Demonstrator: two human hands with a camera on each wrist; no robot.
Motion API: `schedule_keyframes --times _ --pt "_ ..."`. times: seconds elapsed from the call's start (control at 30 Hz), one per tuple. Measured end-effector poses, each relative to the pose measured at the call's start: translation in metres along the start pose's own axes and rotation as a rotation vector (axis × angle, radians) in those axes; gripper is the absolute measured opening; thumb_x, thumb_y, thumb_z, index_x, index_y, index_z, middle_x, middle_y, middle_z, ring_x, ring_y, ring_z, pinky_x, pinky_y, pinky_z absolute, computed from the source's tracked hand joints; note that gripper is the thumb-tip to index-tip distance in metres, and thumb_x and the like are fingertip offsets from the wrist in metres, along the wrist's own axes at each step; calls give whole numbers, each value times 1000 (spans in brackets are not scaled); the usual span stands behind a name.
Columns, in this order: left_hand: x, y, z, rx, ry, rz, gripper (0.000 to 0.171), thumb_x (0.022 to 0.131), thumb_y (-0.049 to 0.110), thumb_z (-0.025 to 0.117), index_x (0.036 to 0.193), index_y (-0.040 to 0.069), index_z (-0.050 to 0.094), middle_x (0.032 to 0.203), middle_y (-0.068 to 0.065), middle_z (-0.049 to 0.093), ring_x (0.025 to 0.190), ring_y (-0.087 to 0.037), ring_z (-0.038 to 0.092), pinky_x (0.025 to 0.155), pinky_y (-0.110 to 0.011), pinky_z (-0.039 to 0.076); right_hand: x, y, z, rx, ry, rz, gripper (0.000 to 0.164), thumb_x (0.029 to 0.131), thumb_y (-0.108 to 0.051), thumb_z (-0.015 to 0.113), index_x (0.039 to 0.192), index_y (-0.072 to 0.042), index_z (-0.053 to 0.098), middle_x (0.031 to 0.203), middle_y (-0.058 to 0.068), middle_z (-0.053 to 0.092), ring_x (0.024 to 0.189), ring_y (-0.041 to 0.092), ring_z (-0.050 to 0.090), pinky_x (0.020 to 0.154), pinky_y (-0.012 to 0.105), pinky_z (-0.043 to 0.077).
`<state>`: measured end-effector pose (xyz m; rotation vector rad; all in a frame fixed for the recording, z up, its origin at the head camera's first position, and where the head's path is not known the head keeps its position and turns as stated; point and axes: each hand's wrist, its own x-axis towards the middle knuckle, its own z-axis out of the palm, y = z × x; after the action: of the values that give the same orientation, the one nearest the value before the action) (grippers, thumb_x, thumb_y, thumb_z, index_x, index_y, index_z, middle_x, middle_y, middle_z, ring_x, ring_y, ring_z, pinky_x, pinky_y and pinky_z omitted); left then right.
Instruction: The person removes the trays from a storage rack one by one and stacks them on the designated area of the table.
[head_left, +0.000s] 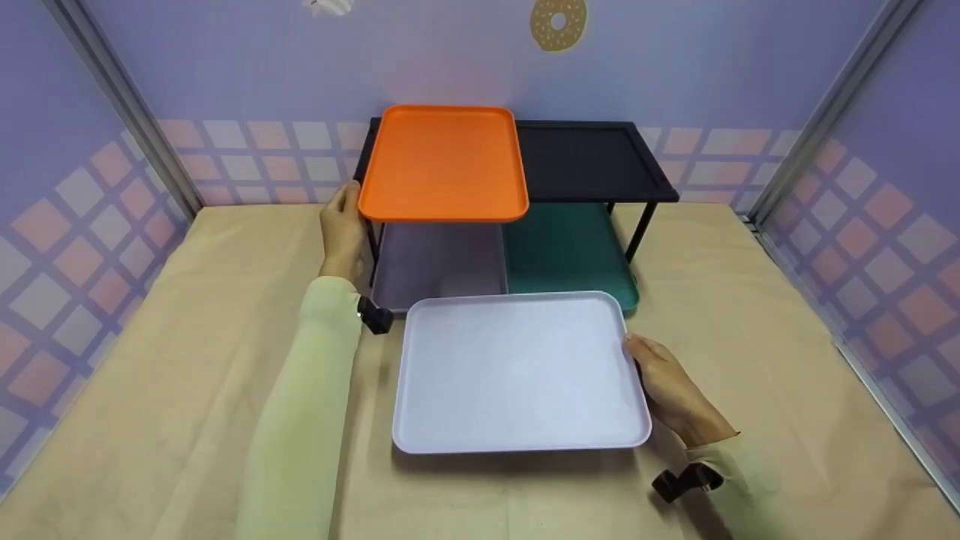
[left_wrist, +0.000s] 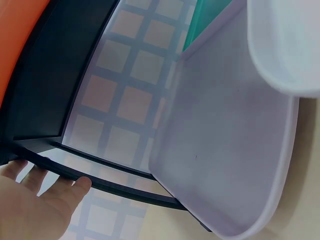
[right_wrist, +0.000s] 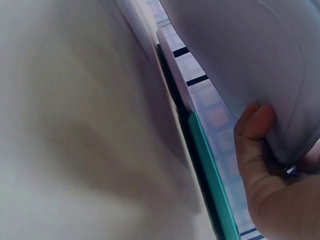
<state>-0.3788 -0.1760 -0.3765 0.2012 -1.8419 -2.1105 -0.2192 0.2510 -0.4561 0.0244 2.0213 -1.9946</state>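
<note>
A white rectangular tray (head_left: 517,375) is held over the cloth, in front of a black two-level rack (head_left: 589,161). My right hand (head_left: 671,390) grips its right edge; in the right wrist view, fingers (right_wrist: 257,125) bend against the tray's underside. At the rack's left side, my left hand (head_left: 343,232) holds the upper end of a black leg, just beside an orange tray (head_left: 446,165). That orange tray lies on the left part of the rack's top. Below it, a greyish-purple tray (left_wrist: 225,120) and a green tray (head_left: 566,255) sit side by side on the lower level.
A beige cloth (head_left: 187,360) covers the table. Behind the rack stands a lilac wall (head_left: 712,67) with a checkered band, and similar panels close off both sides. Grey metal posts (head_left: 127,105) mark the corners.
</note>
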Motion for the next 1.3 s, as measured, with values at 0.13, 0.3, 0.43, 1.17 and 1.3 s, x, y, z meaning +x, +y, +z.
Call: schedule_keyframes --times 0.13,0.3,0.43,1.17,1.3 --pt "-2 1 0 -3 5 6 44 111 31 45 144 5 58 133 -15 61 114 -17 59 105 -25 49 1 2 0 -10 0 13 54 114 -31 26 149 9 33 116 12 60 105 18 63 92 30 55" --pt "-3 2 -1 8 -8 -4 45 111 30 44 148 6 54 137 -10 61 121 -15 58 108 -24 47 2 4 2 -8 -4 19 53 114 -32 27 146 9 36 114 12 61 103 19 64 90 32 56" --pt "-3 3 -2 11 -28 -15 48 111 30 43 153 8 48 154 -10 50 142 -20 48 116 -25 41 2 6 3 24 -25 23 50 114 -32 27 141 9 38 109 10 63 98 20 66 87 35 58" --pt "-3 1 0 30 -26 -24 51 111 32 43 157 10 41 164 -7 38 151 -19 36 120 -25 36 6 17 6 -10 15 75 56 114 -33 29 151 9 32 117 13 61 104 19 63 91 31 55" --pt "-4 2 0 36 -20 -10 51 111 32 43 156 9 42 163 -9 39 149 -20 39 119 -25 37 6 17 6 -29 7 87 57 114 -34 28 153 8 31 122 15 59 107 19 62 92 31 53"
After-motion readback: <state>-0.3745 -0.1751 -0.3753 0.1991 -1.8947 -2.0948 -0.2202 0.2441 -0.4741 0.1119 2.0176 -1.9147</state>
